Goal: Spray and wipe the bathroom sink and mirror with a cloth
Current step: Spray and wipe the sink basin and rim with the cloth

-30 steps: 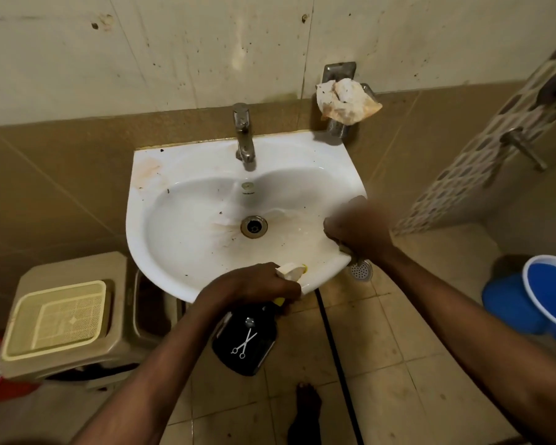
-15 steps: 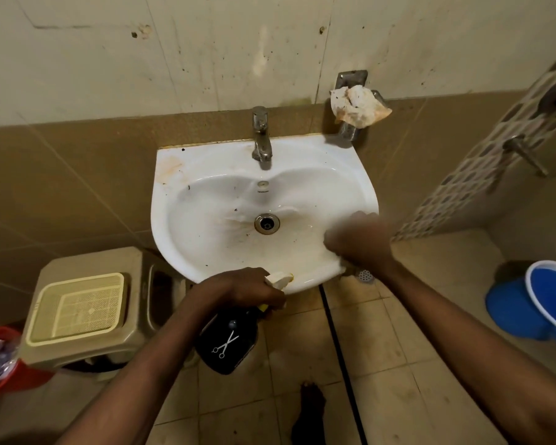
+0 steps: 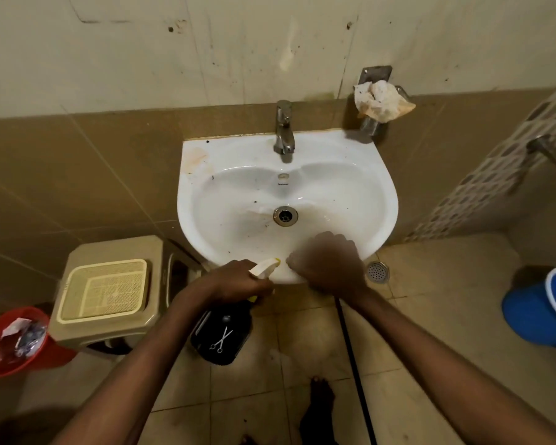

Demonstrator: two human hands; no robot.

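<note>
I look down on a white ceramic wall-hung sink (image 3: 379, 187), its curved front rim the nearest edge to me and its back edge flush against the brown tiled wall. Open tiled floor (image 3: 430, 316) spreads to the right of the sink as far as a blue plastic bucket (image 3: 527, 319). To the left, a beige plastic stool (image 3: 77, 326) stands just beside the sink, with a cream mesh tray (image 3: 105, 289) on top and a red bin (image 3: 0, 358) beyond it. A thin black hose (image 3: 353, 364) runs along the floor under my right arm.

My left hand (image 3: 238, 282) is clenched round the neck of a black spray bottle with a scissors emblem (image 3: 222, 338), which hangs below the front rim; its pale trigger head (image 3: 265, 267) touches the rim. My right hand (image 3: 329, 266) is curled into a fist, pressed on the front rim just beside the trigger head. I cannot tell whether it grasps a cloth.

A chrome tap (image 3: 283, 128) sits at the back edge, the drain (image 3: 285, 216) at the basin's middle. A crumpled stained rag (image 3: 381, 99) rests on a metal wall holder (image 3: 375, 73) above the sink's right corner.
</note>
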